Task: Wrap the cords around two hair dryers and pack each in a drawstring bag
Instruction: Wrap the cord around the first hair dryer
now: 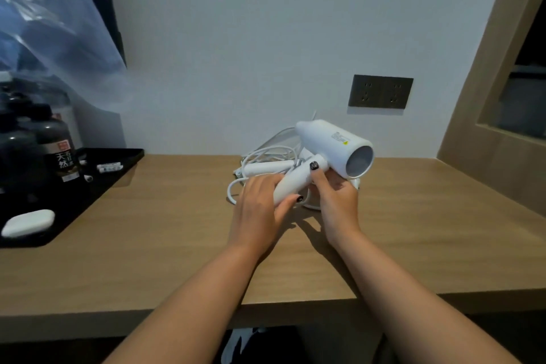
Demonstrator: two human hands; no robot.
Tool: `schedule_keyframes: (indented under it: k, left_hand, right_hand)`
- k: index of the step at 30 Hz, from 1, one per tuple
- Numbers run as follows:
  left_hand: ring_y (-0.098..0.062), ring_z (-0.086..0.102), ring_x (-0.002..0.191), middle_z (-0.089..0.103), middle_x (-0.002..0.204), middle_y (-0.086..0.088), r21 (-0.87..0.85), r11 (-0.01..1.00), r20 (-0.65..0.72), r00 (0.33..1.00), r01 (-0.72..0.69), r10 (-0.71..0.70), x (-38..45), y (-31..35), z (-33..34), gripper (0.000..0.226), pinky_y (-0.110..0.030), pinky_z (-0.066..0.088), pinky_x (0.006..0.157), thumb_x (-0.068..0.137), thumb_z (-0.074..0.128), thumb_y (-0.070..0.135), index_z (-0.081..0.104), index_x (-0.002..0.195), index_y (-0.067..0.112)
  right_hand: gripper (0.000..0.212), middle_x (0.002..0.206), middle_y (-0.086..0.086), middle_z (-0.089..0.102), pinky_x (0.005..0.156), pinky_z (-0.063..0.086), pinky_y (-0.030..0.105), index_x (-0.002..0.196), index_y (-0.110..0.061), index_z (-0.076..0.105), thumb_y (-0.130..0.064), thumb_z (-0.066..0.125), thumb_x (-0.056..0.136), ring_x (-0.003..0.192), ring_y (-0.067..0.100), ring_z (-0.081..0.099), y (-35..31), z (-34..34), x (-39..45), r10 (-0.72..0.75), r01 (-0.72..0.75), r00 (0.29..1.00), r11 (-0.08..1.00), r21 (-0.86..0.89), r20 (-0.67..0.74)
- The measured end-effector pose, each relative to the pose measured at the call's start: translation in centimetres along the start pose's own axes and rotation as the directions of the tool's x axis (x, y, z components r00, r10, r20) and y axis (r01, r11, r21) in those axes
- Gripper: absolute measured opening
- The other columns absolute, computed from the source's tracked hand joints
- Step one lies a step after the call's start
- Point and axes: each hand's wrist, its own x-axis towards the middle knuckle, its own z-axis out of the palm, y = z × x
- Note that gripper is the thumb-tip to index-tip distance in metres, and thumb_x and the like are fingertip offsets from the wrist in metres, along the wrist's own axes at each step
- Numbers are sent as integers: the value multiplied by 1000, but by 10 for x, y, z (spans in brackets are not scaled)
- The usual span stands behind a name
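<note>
Head view: a white plastic hair dryer (331, 146) is held above the light wooden bench (147, 230), a little right of centre, its round open end facing 4 o'clock. The left hand (260, 210) wraps the lower end of the dryer's handle, fingers (283, 207) curled round it with the thumb across the front. The right hand (336, 195) grips the handle's top where it joins the barrel — its fingers mostly hidden behind the handle.

Behind the hands, toward 12 o'clock, lies a loose tangle of white cords (266, 154), with the handle of a second white dryer (266, 168) poking out; its body is hidden, and which cord belongs to which cannot be told.

At 9 o'clock a black tray (118, 168) carries dark bottles (56, 145) and a white oval case (29, 223) — the tray's left side is cut off. A dark wall socket panel (380, 91) sits at 1 o'clock.
</note>
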Motion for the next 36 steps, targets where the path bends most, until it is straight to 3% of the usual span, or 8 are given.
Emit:
schedule_keyframes:
  k: [7,12,15,21,24,29,33,36]
  left_hand:
    - [-9,54,107,57,119,10,-267,962,15,998,65,-63,13,-6,4,45,-35,47,89,90,47,41,51,131,24]
    - [1,55,102,43,128,29,-514,801,-33,926,307,-376,19,-29,6,70,-27,49,86,79,41,57,12,142,51]
    - [-14,61,101,43,133,22,-548,736,-27,871,397,-490,33,-58,6,84,-50,52,86,74,44,61,10,148,44]
    - [-22,63,105,52,123,17,-605,591,158,808,533,-568,52,-78,-6,92,-52,55,86,60,60,66,34,142,35]
    - [-20,65,102,66,107,10,-565,596,306,816,570,-491,56,-81,-17,63,-51,55,87,55,67,61,60,111,33]
    - [-14,67,97,68,106,4,-462,627,588,746,627,-313,59,-87,-35,71,-42,58,85,48,79,51,59,113,32]
    - [-29,69,98,72,105,-8,-569,517,614,749,640,-251,51,-76,-32,64,-49,55,87,53,84,38,65,111,20]
    - [-27,69,86,73,95,-9,-608,508,502,791,610,-349,51,-69,-34,60,-44,56,75,50,84,43,68,102,16]
  right_hand:
    - [12,92,22,72,86,55,56,94,-15,67,-24,65,87,92,39,69,-8,29,47,95,-100,992,993,55,84]
    - [19,70,11,60,53,54,33,104,-5,51,-22,49,97,56,21,61,-12,41,78,213,-261,924,958,118,317]
    - [30,76,12,52,45,47,27,107,-2,52,-26,54,89,48,18,52,1,37,89,276,-358,855,926,115,438]
    - [45,73,14,52,41,43,25,106,-1,52,-22,76,73,39,18,47,3,22,88,371,-470,657,882,-29,656]
    - [58,76,13,56,45,48,26,110,-6,57,-19,82,60,46,17,51,-6,14,89,430,-385,536,890,-242,727]
    - [49,85,12,61,54,52,27,121,-16,59,-10,72,74,55,19,56,-17,3,89,555,-282,391,832,-478,734]
    - [38,85,7,70,59,55,28,110,-16,65,-17,73,73,61,19,63,-23,9,80,600,-97,392,781,-617,697]
    - [32,80,3,73,57,56,26,109,-12,67,-13,74,78,62,21,67,-29,15,72,531,-6,520,786,-618,669]
